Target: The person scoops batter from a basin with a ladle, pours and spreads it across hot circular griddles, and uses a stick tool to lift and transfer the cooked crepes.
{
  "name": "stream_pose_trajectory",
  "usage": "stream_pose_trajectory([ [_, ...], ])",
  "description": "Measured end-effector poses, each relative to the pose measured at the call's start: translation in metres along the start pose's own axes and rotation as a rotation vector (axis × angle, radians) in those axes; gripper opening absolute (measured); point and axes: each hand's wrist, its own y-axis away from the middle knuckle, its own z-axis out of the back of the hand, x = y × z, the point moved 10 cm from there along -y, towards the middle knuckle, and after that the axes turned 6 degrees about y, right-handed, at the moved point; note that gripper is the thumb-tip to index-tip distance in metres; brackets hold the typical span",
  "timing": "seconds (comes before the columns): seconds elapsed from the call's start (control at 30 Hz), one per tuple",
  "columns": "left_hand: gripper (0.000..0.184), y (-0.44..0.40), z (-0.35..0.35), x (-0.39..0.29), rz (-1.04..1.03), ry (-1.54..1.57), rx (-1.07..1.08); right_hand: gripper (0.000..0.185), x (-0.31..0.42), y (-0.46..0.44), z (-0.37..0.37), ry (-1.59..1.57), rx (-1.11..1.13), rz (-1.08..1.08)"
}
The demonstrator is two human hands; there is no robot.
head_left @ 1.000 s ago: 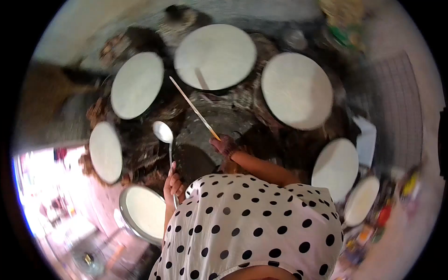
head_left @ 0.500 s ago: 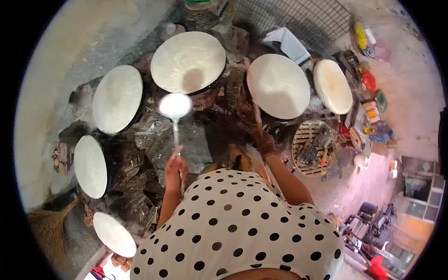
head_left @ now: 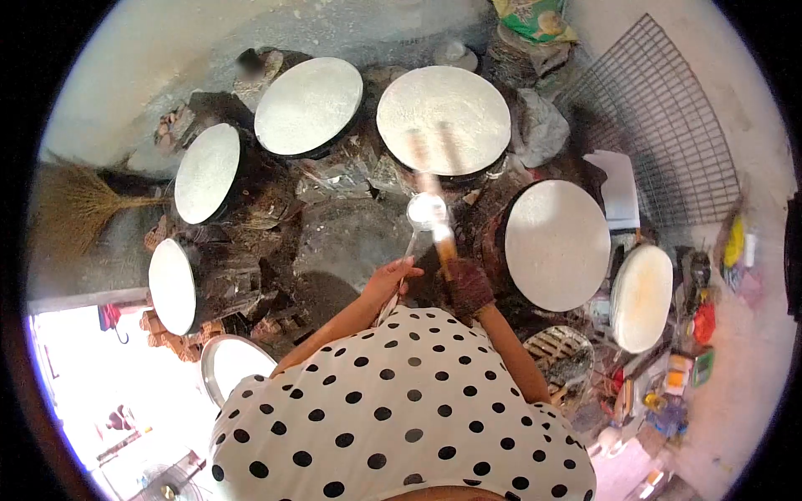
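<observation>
My left hand (head_left: 387, 282) is closed around the handle of a ladle (head_left: 427, 212), whose bowl holds something white. My right hand (head_left: 469, 288), in a dark red glove, grips a wooden-handled tool (head_left: 445, 248). The tool's far end is smeared by motion, so its kind is unclear; it reaches past the ladle bowl toward the round griddle (head_left: 444, 121) at the back. White batter covers this griddle. More coated griddles stand in an arc, among them the right one (head_left: 557, 246), the left-back one (head_left: 308, 106) and the far-left one (head_left: 207, 174).
A stack of round flatbreads (head_left: 642, 299) lies at the right. A slatted basket (head_left: 558, 351) sits near my right elbow. Behind are a white plastic tray (head_left: 616, 190) and a wire rack (head_left: 656, 125). A straw broom (head_left: 79, 200) leans at the left, above a bright doorway.
My view has swung left, so the griddles appear farther right. The ladle has come close to the right-hand tool. That tool has moved from beside the right griddle toward the back griddle.
</observation>
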Motion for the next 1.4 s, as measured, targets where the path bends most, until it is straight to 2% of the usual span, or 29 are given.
stream_pose_trajectory([
  [0.03, 0.040, 0.009, -0.008, 0.000, -0.005, 0.031, -0.007, 0.031, 0.012, -0.006, -0.024, 0.113, 0.289, 0.073],
  [0.07, 0.040, 0.013, -0.015, 0.003, -0.010, 0.063, -0.012, 0.031, 0.017, -0.012, -0.032, 0.109, 0.299, 0.088],
  [0.13, 0.038, 0.005, -0.006, 0.017, -0.020, 0.111, -0.073, 0.028, 0.027, -0.004, -0.078, -0.564, 0.676, -0.070],
  [0.2, 0.031, 0.028, -0.021, -0.008, -0.182, 0.310, -0.093, 0.031, 0.056, -0.008, -0.047, -0.543, 0.674, 0.206],
  [0.23, 0.029, 0.026, -0.014, 0.003, -0.165, 0.429, -0.088, 0.032, 0.061, -0.010, -0.038, -0.538, 0.674, 0.300],
  [0.3, 0.030, 0.028, 0.002, 0.013, -0.246, 0.515, -0.109, 0.042, 0.041, -0.015, -0.033, -0.037, 0.204, 0.852],
  [0.33, 0.030, 0.025, 0.016, 0.022, -0.298, 0.527, -0.130, 0.036, -0.019, -0.055, -0.053, -0.312, 0.307, 0.353],
  [0.4, 0.030, 0.037, 0.026, 0.029, -0.312, 0.580, -0.211, 0.034, -0.144, -0.101, -0.074, -0.473, 0.195, -0.339],
  [0.47, 0.029, 0.047, 0.039, 0.037, -0.332, 0.631, -0.286, 0.037, -0.195, -0.133, -0.043, -0.685, 0.149, -0.711],
  [0.5, 0.030, 0.050, 0.045, 0.041, -0.331, 0.657, -0.293, 0.041, -0.195, -0.134, -0.027, -0.903, -0.057, -0.867],
  [0.53, 0.031, 0.053, 0.049, 0.043, -0.327, 0.682, -0.302, 0.050, -0.209, -0.148, -0.022, -0.925, -0.148, -0.877],
  [0.6, 0.034, 0.054, 0.065, 0.046, -0.337, 0.704, -0.332, 0.055, -0.224, -0.166, -0.027, -0.973, -0.172, -1.000],
  [0.73, 0.038, 0.056, 0.093, 0.045, -0.356, 0.742, -0.306, 0.056, -0.213, -0.185, -0.042, -1.026, -0.191, -0.972],
  [0.77, 0.039, 0.058, 0.100, 0.040, -0.382, 0.740, -0.324, 0.055, -0.209, -0.179, -0.045, -1.067, -0.242, -1.038],
  [0.87, 0.039, 0.059, 0.123, 0.037, -0.388, 0.796, -0.318, 0.060, -0.165, -0.164, -0.050, -1.031, -0.487, -1.170],
  [0.93, 0.035, 0.060, 0.138, 0.028, -0.384, 0.802, -0.311, 0.059, -0.158, -0.174, -0.088, -0.893, -0.421, -1.176],
  [1.0, 0.033, 0.066, 0.151, 0.018, -0.377, 0.835, -0.341, 0.061, -0.062, -0.193, -0.107, -1.182, -0.465, -1.220],
  [1.07, 0.033, 0.061, 0.170, 0.017, -0.400, 0.814, -0.329, 0.057, -0.090, -0.281, -0.208, -1.199, -0.075, -0.927],
  [1.13, 0.034, 0.064, 0.186, 0.008, -0.430, 0.713, -0.329, 0.041, 0.014, -0.312, -0.190, -1.220, 0.221, -0.734],
  [1.17, 0.035, 0.063, 0.192, 0.006, -0.424, 0.684, -0.321, 0.041, 0.019, -0.311, -0.198, -1.239, 0.206, -0.743],
  [1.23, 0.035, 0.063, 0.195, -0.007, -0.424, 0.640, -0.313, 0.027, 0.042, -0.305, -0.216, -1.131, 0.605, -0.686],
  [1.33, 0.036, 0.051, 0.193, -0.022, -0.431, 0.603, -0.249, 0.022, 0.014, -0.239, -0.212, -1.075, 0.592, -0.783],
  [1.4, 0.036, 0.049, 0.177, -0.038, -0.383, 0.664, -0.212, 0.024, -0.025, -0.185, -0.211, -1.008, 0.507, -0.768],
])
